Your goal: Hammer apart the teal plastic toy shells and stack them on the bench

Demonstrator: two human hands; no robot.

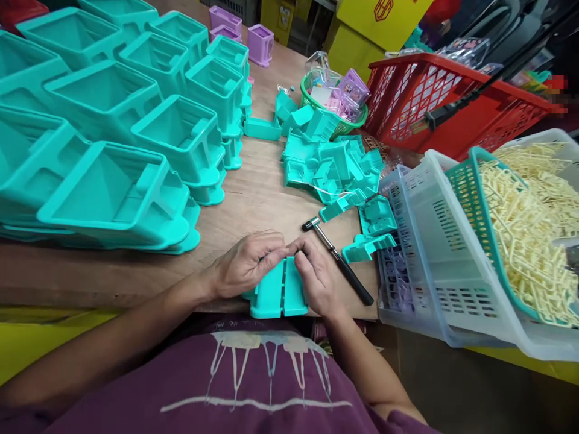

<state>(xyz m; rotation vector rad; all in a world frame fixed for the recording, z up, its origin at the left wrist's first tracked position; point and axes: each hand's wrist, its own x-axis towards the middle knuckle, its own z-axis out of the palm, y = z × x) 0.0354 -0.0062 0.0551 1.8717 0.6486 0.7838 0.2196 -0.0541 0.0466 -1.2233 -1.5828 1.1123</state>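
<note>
A teal plastic housing (268, 296) lies at the table's front edge, its top crossed by a narrow gap between two panels. My left hand (251, 260) is closed on its upper left part, thumb and fingers meeting near the far end. On the other side my right hand (314, 274) grips the same piece, thumb along its right panel. The two hands' fingertips come together at the far end, and what lies under them is hidden. Just right of my right hand rests a small hammer (338, 259) with a black handle and metal head.
Large teal bins (108, 187) stand stacked on the left. Loose teal parts (335, 163) form a pile beyond the hammer, with a green basket (312, 99) behind. At right are a red crate (434, 108) and a white crate (434, 241) with cream-coloured plastic pieces (525, 241).
</note>
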